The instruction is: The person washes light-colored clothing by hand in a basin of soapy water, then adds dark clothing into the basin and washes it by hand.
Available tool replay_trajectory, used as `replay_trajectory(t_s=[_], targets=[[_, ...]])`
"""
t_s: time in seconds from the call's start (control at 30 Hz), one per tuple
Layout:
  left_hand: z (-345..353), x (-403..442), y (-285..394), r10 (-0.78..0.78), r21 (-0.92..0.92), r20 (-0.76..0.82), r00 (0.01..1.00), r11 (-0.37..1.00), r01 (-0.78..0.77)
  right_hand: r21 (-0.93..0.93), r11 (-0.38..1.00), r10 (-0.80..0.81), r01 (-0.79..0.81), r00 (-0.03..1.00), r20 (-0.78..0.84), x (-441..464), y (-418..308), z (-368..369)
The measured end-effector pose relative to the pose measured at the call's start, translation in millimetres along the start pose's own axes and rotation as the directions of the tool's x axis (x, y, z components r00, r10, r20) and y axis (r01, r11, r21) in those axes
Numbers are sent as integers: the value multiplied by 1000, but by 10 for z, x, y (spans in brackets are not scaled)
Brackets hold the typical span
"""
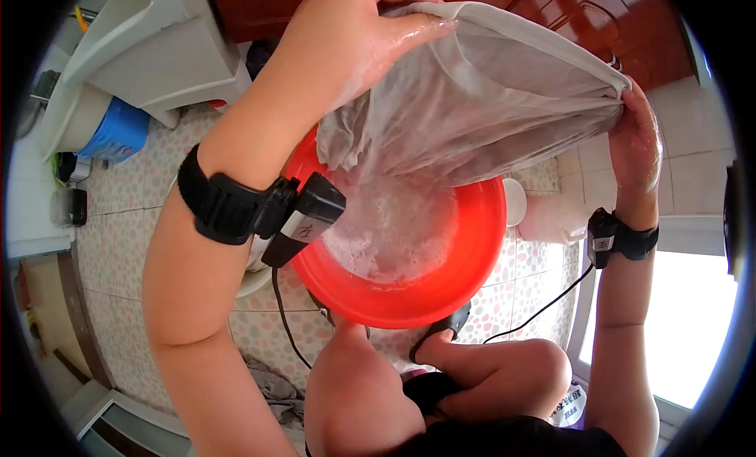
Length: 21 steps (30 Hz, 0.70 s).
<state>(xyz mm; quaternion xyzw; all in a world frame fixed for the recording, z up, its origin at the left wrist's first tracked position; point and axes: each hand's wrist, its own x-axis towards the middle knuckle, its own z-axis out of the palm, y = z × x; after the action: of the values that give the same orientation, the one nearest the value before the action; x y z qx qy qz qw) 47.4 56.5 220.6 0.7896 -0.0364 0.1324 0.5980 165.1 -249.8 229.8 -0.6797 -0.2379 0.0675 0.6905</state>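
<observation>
A wet, light grey garment [480,102] is stretched out above a red basin [472,276], its lower folds hanging into the basin. My left hand [370,39] grips the garment's edge at the upper left, thumb along the hem and the other fingers partly hidden. At the far right corner of the same edge, my right hand [636,146] is closed on the cloth. Both hands look wet. Foamy, cloudy water [386,236] fills the bottom of the basin. The exact kind of garment cannot be made out.
Each wrist wears a black strapped device, the left one [303,221] with a dangling cable. A blue container [116,130] stands at left by a white sink stand [173,63]. Dark red cabinet doors [543,8] are ahead. Grey cloth [276,390] lies on the tiled floor.
</observation>
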Motion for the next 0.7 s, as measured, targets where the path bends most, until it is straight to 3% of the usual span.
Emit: replay_trajectory(t_s=[0.07, 0.17, 0.23, 0.3, 0.37, 0.43, 0.5, 0.53, 0.57, 0.6, 0.63, 0.67, 0.7], targets=[[-1, -4, -19, -63, -46, 32, 998, 997, 64, 2, 1000, 26, -27, 1000, 4, -1, 58, -24], [101, 14, -452, 36, 65, -29, 999, 997, -34, -34, 996, 76, -79, 995, -66, -39, 245, 54], [123, -44, -754, 173, 268, -25, 985, 950, -160, -79, 986, 144, -143, 989, 10, -41, 630, -64], [216, -149, -1194, 165, 317, 25, 986, 934, -164, -313, 931, 205, -189, 979, 20, -151, 1177, -246], [329, -309, -1624, 93, 352, 91, 991, 928, -120, -434, 876, 259, -212, 964, 52, -436, 1455, 147], [442, -559, -1932, -4, 467, 168, 986, 881, -76, -724, 670, 472, -167, 848, 241, -546, 1883, 233], [653, -819, -2289, -127, 597, 225, 966, 801, -34, -447, 894, 205, -32, 915, 347, -844, 2663, 278], [785, -966, -2507, -144, 663, 246, 958, 746, -59, -737, 616, 201, 279, 848, 490, -948, 2765, 342], [930, -1117, -2723, -129, 719, 266, 955, 687, -108, -799, 201, 266, 567, 754, 601, -1062, 2840, 424], [1067, -1257, -2913, -116, 769, 287, 951, 620, -157, -798, 208, 268, 565, 752, 602, -1188, 2955, 508], [1195, -1386, -3073, -124, 771, 289, 949, 618, -154, -797, 122, 388, 591, 711, 587, -1327, 3082, 592], [1315, -1514, -3204, -250, 808, 322, 913, 575, -128, -782, 41, 502, 622, 664, 554, -1451, 3181, 683], [1401, -1621, -3261, -374, 843, 344, 861, 527, -108, -783, 53, 504, 620, 660, 557, -1542, 3243, 780]])
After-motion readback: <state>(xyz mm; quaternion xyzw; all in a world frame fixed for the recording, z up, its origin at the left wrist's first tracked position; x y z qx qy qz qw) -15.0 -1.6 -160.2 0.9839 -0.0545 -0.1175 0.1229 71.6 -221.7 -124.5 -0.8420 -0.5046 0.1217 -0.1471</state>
